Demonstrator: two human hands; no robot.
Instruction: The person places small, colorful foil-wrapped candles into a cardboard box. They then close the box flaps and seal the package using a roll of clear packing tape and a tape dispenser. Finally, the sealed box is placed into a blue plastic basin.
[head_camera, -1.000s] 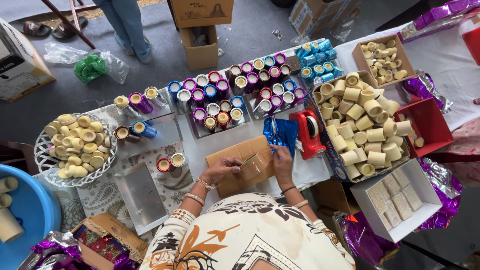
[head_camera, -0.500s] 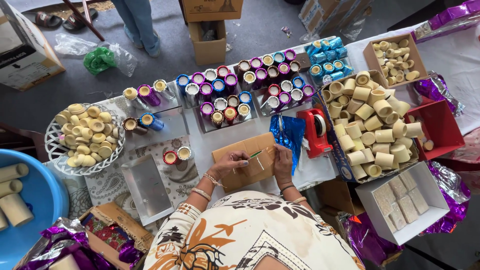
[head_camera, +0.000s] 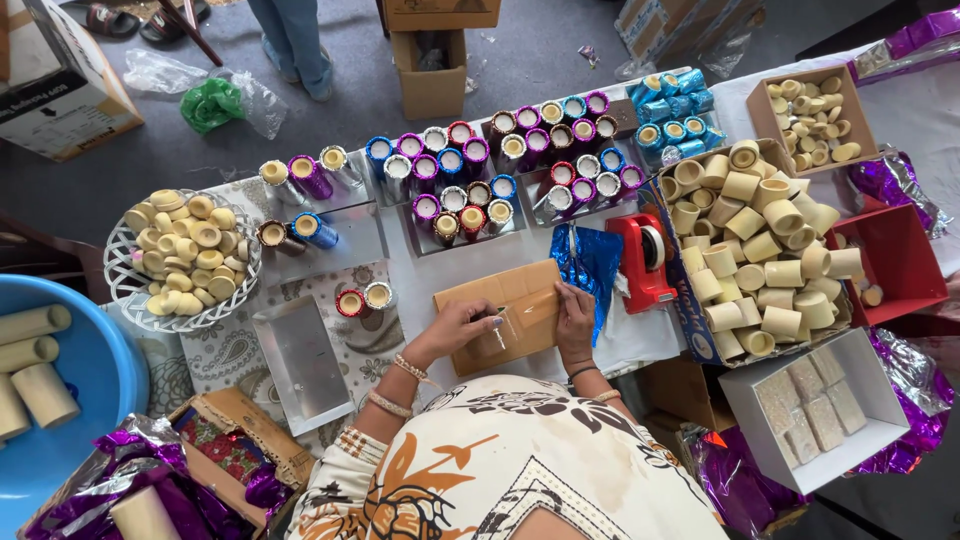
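Left hand (head_camera: 455, 328) and right hand (head_camera: 574, 318) press flat on a cardboard sheet (head_camera: 505, 315) on the desk (head_camera: 420, 265), a clear tape strip (head_camera: 510, 322) between them; smoothing it down likely follows.

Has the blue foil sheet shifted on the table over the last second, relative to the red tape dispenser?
No. The blue foil sheet lies just left of the red tape dispenser, as before; only the camera moved.

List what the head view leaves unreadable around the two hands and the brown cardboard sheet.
- Left hand: a thin tool shows at the fingertips; too small to tell its kind.
- Right hand: whether it pins the clear strip on the cardboard sheet is unclear; too small.
- Blue foil: the right hand covers its lower edge.
- Blue tub: cut off by the left edge.
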